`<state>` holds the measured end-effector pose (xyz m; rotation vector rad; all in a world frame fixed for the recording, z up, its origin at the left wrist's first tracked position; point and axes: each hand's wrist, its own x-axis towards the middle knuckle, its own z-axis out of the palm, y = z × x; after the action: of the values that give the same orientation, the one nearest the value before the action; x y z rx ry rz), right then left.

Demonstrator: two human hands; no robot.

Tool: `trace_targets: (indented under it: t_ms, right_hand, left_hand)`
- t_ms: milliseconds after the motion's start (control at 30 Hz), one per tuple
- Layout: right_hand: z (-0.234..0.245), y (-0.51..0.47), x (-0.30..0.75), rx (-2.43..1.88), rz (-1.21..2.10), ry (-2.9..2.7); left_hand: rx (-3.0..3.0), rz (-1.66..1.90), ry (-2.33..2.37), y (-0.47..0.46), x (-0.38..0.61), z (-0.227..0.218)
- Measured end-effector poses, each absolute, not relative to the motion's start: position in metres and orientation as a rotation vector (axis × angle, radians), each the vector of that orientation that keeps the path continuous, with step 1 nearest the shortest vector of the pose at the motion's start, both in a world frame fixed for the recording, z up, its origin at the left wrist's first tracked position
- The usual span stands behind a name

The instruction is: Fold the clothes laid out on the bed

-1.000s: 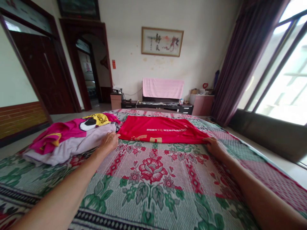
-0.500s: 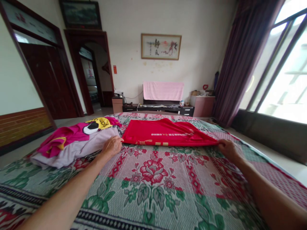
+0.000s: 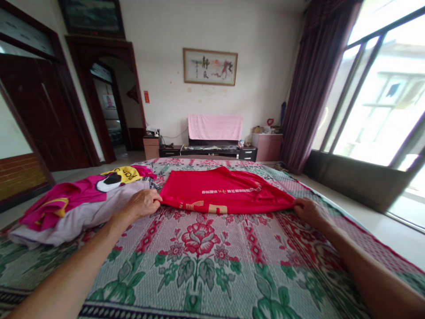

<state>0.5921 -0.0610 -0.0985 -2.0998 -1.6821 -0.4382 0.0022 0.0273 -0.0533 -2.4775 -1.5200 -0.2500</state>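
Spread flat on the flowered bedspread (image 3: 199, 274) is a red cloth garment (image 3: 212, 188), printed with pale lettering and gold marks along its near part. My left hand (image 3: 145, 202) pinches its near left corner. At the near right corner, my right hand (image 3: 307, 210) grips the fabric between thumb and fingers. The near edge stretches between both hands and bows slightly toward me. Close to my left hand lies a heap of clothes, a magenta and yellow garment (image 3: 78, 192) on top of a pale lilac cloth (image 3: 86, 219).
Beyond the bed stands a low black cabinet (image 3: 212, 153) with a pink towel (image 3: 215, 126) draped over a screen. A pinkish side cabinet (image 3: 268, 147) is right of it. A purple curtain (image 3: 308, 88) hangs beside the window, and a doorway opens at left.
The view has turned slightly right. The garment's near edge has come a little toward me and sags in the middle, showing more gold print. Both hands keep hold of its corners.
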Motion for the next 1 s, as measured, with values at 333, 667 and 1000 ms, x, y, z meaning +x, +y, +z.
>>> trace_targets:
  t_ms: [333,667,1000]
  right_hand:
    - [-0.103,-0.058,0.594,-2.126,-0.418,-1.729]
    - [-0.072,-0.059,0.577,-2.055,-0.16,-2.016]
    - [-0.051,-0.067,0.583,-2.041,0.17,-1.967]
  left_hand:
    - [-2.619,-0.027,-1.593,0.03,-0.005,-0.055]
    - [-2.576,0.206,-1.967,0.013,-0.025,-0.029]
    - [-2.405,0.265,-2.019,0.013,-0.025,-0.027]
